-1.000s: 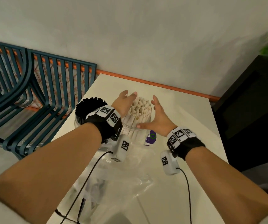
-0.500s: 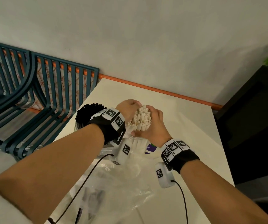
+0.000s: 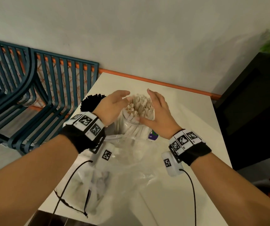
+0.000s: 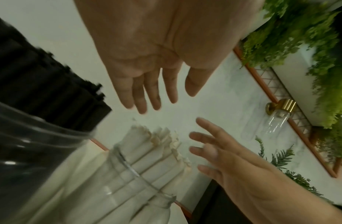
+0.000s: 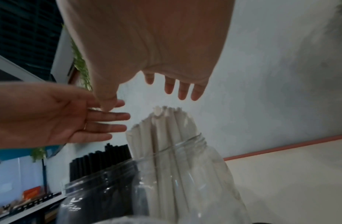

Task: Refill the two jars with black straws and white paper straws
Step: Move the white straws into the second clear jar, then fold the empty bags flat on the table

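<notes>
Both hands, left hand [image 3: 114, 106] and right hand [image 3: 159, 115], are hovering with grip apart around the white paper straws [image 3: 139, 106], which are standing bunched in the jar [image 3: 131, 128] on the desk [image 3: 188, 115]. A careless squeeze could probably tip it; contact is unclear.

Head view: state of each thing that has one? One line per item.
Left hand: open, fingers straight, beside the white straws, holding nothing.
Right hand: open, fingers straight, on the bundle's other side.
White straws: upright in their jar, tops above the rim.
White-straw jar: lid off, full.
Black straws: upright in their jar.
Black-straw jar: lid off, full.
Plastic bag: crumpled, lying on the table.
</notes>
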Demonstrator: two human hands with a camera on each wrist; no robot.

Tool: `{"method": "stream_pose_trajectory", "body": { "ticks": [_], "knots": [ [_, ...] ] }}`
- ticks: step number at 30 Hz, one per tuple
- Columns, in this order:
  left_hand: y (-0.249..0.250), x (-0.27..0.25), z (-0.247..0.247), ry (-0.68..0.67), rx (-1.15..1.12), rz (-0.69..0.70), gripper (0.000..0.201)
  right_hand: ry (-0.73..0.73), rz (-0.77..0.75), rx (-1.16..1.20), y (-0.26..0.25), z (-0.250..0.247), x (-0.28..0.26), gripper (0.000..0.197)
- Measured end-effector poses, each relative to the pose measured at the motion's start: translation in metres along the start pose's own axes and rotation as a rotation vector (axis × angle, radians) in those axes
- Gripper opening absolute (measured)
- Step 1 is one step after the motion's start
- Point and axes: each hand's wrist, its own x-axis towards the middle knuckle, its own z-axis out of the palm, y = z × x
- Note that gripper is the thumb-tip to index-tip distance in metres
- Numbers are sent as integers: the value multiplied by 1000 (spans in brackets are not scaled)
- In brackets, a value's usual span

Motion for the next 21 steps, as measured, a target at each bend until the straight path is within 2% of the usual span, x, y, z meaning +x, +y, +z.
{"method": "stream_pose_trajectory", "body": {
  "ticks": [3, 6, 8, 10, 13, 16, 20, 21],
  "knots": [
    [-4, -40, -21, -12, 81, 51, 21, 23, -102, -24, -4, -7, -34, 46],
    [-18, -71, -39, 46, 188, 28, 13, -151, -94, -78, 8, -3, -64, 19],
    [-33, -84, -49, 156, 376, 6, 8, -253, -43, -182, 19, 4, -75, 25],
    [-50, -93, -59, 249, 507, -59, 6, -333, 15, -288, 25, 9, -80, 42],
    [-77, -101, -65, 238, 573, -309, 19, -450, 67, -399, 24, 15, -80, 55],
    [-88, -105, -64, 242, 421, -523, 31, -494, 85, -441, 22, 19, -74, 44],
    [-84, -112, -53, 181, -196, -790, 45, -390, 70, -348, 21, 20, -72, 23],
    [-85, -114, -51, 166, -275, -817, 45, -342, 65, -314, 21, 19, -73, 21]
  ]
}}
